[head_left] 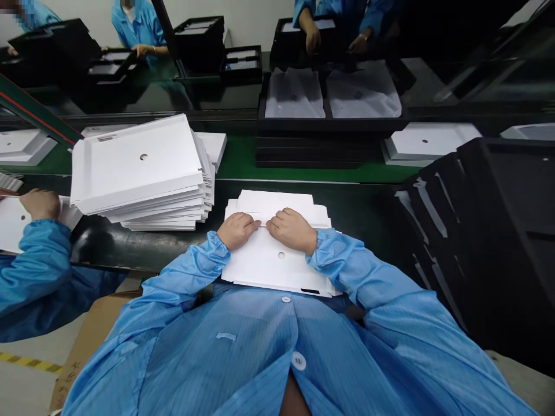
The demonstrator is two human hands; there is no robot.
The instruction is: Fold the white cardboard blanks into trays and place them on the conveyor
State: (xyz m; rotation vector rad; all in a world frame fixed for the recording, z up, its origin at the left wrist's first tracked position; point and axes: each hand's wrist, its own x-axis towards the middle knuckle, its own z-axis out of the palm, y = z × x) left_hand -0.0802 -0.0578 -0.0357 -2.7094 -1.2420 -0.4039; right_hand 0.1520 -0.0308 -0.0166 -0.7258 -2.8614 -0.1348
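Observation:
A flat white cardboard sheet [255, 263] with a small round hole and cut flaps lies in front of me, partly over the bench's near edge. My left hand [238, 230] is closed on a crease near its far side, thumb and fingers pinched at the fold. Right beside it, my right hand [292, 230] grips the same crease, its fingers curled over the card. The two hands nearly touch. To the left rises a stack of white cardboard trays [139, 164], the top one with a round hole.
Black trays [332, 124] holding white-wrapped items stand beyond the bench. At right leans a tall stack of black trays [511, 231]. White boxes [433, 138] sit on the green shelf. A co-worker's hand [41, 204] works at far left; other people stand opposite.

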